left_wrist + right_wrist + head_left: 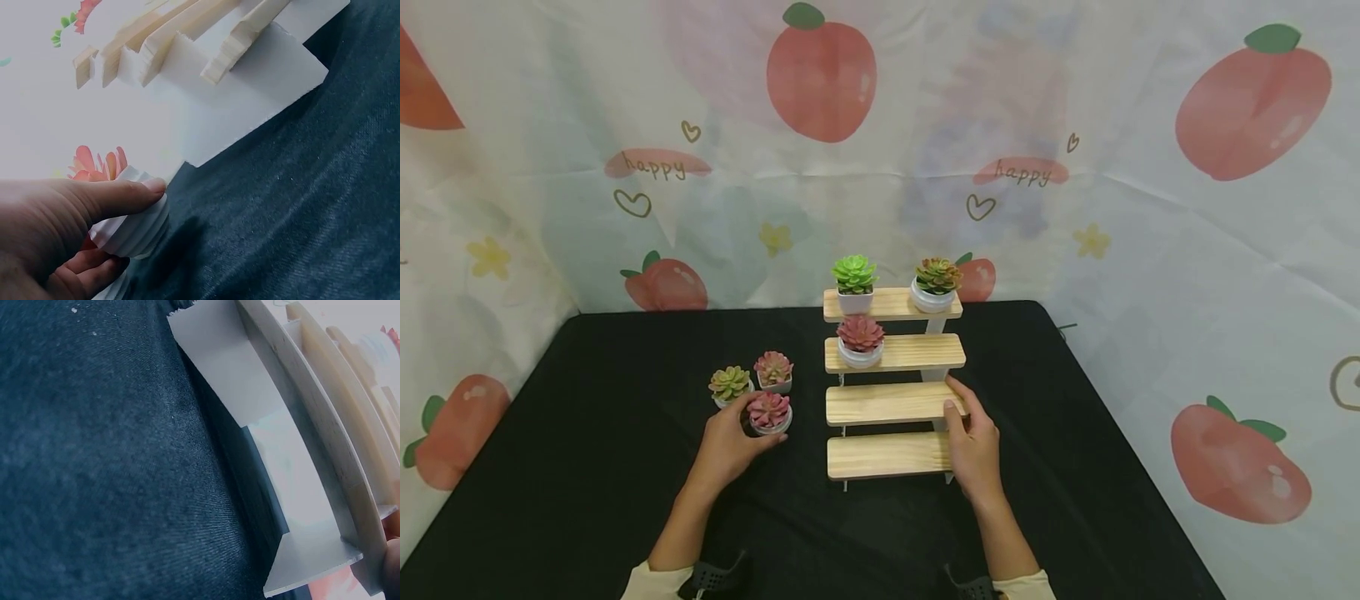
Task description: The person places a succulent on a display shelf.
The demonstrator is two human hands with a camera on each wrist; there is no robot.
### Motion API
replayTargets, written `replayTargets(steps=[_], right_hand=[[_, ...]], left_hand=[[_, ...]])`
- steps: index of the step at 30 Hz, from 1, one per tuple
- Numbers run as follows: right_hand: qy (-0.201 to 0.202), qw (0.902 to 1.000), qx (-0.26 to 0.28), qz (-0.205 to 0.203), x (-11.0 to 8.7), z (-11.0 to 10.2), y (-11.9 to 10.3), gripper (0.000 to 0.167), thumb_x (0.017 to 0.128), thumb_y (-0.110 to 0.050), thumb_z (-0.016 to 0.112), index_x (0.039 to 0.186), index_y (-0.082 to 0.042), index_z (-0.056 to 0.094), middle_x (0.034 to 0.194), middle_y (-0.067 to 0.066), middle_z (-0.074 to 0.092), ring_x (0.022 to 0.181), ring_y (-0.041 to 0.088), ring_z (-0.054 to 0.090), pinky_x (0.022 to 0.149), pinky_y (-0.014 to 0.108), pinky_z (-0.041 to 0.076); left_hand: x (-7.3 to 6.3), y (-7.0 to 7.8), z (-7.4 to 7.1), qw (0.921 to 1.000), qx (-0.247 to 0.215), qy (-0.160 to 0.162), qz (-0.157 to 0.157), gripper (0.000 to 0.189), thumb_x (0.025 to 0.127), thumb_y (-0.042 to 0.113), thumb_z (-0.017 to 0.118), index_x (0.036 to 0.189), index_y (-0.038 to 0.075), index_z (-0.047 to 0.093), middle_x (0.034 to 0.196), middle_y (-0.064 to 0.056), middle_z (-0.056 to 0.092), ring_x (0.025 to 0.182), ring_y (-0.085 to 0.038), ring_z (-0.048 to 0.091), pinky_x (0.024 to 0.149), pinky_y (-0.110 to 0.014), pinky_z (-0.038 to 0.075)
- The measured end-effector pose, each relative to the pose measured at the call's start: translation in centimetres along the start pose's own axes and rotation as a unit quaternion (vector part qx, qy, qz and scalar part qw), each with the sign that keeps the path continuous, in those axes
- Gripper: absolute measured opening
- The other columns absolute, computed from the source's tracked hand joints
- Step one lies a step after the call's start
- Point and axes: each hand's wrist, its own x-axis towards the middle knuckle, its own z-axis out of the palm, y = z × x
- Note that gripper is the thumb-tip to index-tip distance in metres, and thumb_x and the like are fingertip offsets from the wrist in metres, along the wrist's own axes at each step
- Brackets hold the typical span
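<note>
My left hand (730,446) holds a white round pot with a pink succulent (769,410), thumb on one side and fingers on the other. The left wrist view shows the pot's ribbed white wall (140,219) under the thumb. Just behind it are a green succulent (728,383) and a pinkish succulent in a square pot (774,371). My right hand (977,450) grips the right end of a stepped wooden stand (880,404) at its lower boards, the thumb on the board's edge. In the right wrist view only a bit of the hand (392,565) shows beside the stand's white side panel (287,475).
On the stand's top board sit a bright green succulent (854,283) and a reddish-green one (937,284). A dark pink succulent (861,340) stands at the left of the second board. Black cloth (625,400) covers the table, and a fruit-printed curtain (895,208) hangs behind.
</note>
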Motion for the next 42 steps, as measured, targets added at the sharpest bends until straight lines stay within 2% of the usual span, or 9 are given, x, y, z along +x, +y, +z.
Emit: replayTargets(steps=[10,25,35,42], right_hand=[[0.001,1.0000,0.004,-0.004,0.1,0.0,0.1,0.037,0.106,-0.002,0.053,0.142,-0.002,0.060,0.142,0.021,0.058,0.120,0.035,0.058,0.097,0.051,0.046],[-0.001,1.0000,0.002,0.000,0.0,0.0,-0.1,0.037,0.106,-0.002,0.053,0.142,-0.002,0.060,0.142,0.022,0.058,0.123,0.036,0.057,0.101,0.051,0.044],[0.001,1.0000,0.002,-0.002,0.0,0.0,0.0,0.037,0.106,-0.002,0.054,0.142,-0.002,0.061,0.142,0.022,0.058,0.122,0.035,0.057,0.100,0.049,0.044],[0.000,1.0000,-0.001,-0.001,0.0,0.0,0.0,0.036,0.106,-0.002,0.053,0.142,-0.002,0.061,0.141,0.021,0.059,0.120,0.034,0.058,0.097,0.046,0.045]], left_hand=[[0.1,1.0,-0.3,0.9998,-0.008,0.014,0.015,0.075,0.075,0.019,0.095,0.138,-0.004,0.059,0.130,-0.026,0.064,0.122,-0.043,0.059,0.104,-0.060,0.045],[-0.4,2.8,-1.5,0.9987,-0.021,0.043,0.019,0.076,0.072,0.021,0.097,0.136,-0.002,0.062,0.128,-0.024,0.066,0.121,-0.041,0.060,0.103,-0.058,0.045],[-0.6,3.9,-1.8,0.9952,-0.048,0.060,0.060,0.077,0.072,0.022,0.098,0.137,0.000,0.063,0.131,-0.021,0.066,0.122,-0.038,0.061,0.103,-0.057,0.047],[-0.8,4.9,-1.8,0.9912,-0.082,0.066,0.081,0.075,0.071,0.018,0.098,0.136,0.001,0.063,0.128,-0.018,0.067,0.117,-0.033,0.064,0.096,-0.055,0.053]])
